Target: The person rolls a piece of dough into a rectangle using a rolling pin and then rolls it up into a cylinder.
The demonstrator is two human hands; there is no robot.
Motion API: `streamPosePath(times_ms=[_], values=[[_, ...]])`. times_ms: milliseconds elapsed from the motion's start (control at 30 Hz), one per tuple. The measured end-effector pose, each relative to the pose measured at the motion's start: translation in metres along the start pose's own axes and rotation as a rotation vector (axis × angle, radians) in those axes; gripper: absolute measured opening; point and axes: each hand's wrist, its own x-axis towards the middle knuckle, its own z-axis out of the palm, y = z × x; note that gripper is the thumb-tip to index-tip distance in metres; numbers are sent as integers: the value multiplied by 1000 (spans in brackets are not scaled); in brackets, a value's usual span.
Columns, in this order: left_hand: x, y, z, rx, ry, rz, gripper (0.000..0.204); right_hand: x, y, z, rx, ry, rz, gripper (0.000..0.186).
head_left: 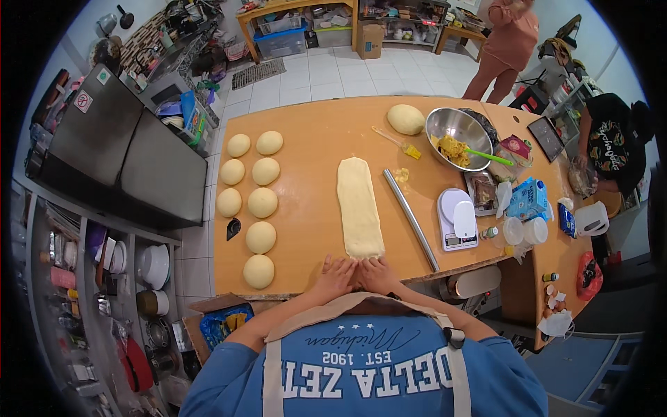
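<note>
A long, flat strip of pale dough (360, 208) lies lengthwise on the wooden table in front of me. My left hand (337, 275) and my right hand (376, 274) are side by side at its near end, fingers curled onto the dough's edge. The left thumb sticks out to the side; the thumb of the right is hidden. A metal rolling rod (411, 219) rests slantwise to the right of the strip. On the left, several round dough balls (262, 203) stand in two columns. A larger dough ball (406, 119) sits at the far side.
Right of the rod are a kitchen scale (458, 219), a steel bowl (481, 126) with yellow filling and a green-handled spatula, a pastry brush (399, 143) and a blue carton (526, 199). A fridge (125, 149) stands left. One person (501, 48) stands beyond the table, another (611, 146) works at right.
</note>
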Motion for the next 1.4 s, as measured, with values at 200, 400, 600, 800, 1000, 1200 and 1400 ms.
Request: streamPosePath(times_ms=[200,400,600,800,1000,1200,1400], values=[[3,0,-15,24,12,-57,75,-3,3,1,60,-68,-10,54],[-3,-4,-8,-35,81,-27,81,-4,2,3,13,13,-1,53],[-6,-6,-8,-10,92,5,80,-3,5,-2,66,14,-37,56],[-2,-6,-10,-6,90,14,79,0,-1,-4,-3,-90,-35,52],[-1,0,-17,2,49,4,74,-26,13,-9,151,73,65,49],[2,1,-12,-16,46,9,76,-32,12,-11,68,92,136,51],[11,4,-6,-28,95,44,72,-26,12,-12,142,-94,92,57]])
